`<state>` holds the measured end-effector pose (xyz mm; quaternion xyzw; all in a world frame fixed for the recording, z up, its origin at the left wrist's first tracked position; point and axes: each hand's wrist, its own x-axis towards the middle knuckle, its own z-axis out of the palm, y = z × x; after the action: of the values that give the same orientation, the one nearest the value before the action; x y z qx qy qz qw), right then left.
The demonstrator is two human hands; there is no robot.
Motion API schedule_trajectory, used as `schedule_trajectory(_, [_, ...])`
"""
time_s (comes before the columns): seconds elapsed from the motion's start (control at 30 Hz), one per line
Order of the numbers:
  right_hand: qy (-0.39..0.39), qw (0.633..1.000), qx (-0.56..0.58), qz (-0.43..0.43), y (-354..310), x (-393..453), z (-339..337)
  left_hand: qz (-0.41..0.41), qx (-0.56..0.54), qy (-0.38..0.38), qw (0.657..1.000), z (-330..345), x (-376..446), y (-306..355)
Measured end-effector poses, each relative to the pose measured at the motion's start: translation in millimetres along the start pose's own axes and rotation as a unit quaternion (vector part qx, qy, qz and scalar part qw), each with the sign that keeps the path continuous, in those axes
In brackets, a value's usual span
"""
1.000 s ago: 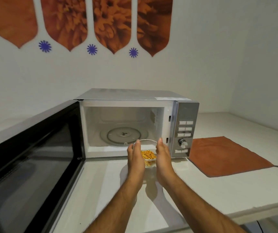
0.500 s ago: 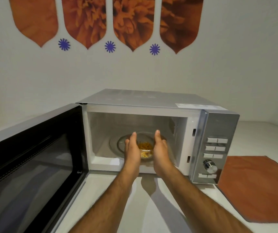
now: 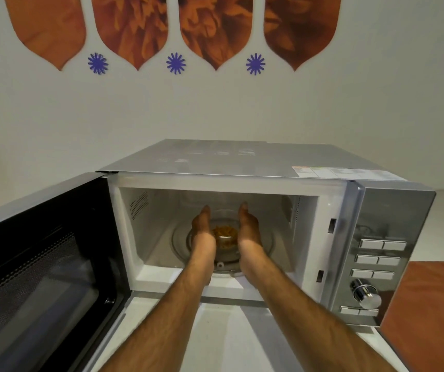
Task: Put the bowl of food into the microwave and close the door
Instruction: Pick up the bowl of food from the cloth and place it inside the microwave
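Observation:
A silver microwave stands on the white counter with its black door swung wide to the left. Both of my forearms reach into the cavity. My left hand and my right hand cup a small clear glass bowl of orange-yellow food from either side. The bowl is over the middle of the glass turntable; whether it rests on it I cannot tell. My palms hide the bowl's sides.
The control panel with buttons and a chrome knob fills the microwave's right side. An orange cloth lies on the counter to the right. The wall behind carries orange flower decals.
Both hands carried the bowl from in front of the microwave, past the door opening, and deep into the cavity over the turntable. The camera moved closer to the microwave.

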<state>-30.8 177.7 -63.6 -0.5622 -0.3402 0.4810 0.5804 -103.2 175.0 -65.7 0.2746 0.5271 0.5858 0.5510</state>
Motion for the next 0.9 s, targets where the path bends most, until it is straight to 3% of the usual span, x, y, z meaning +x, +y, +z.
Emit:
schedule_trajectory(0.57, [-0.047,0.998,-0.010,-0.050,0,12,-1,0.083,0.041,-0.034,0.995,-1,24,4])
schedule_trajectory(0.8, [0.003,1.000,0.014,-0.018,-7,7,-16,0.095,0.108,0.001,0.990,-13,9,15])
schedule_trajectory(0.9, [0.006,1.000,0.009,-0.008,-5,-15,-26,0.108,0.143,-0.018,0.984,-28,-11,9])
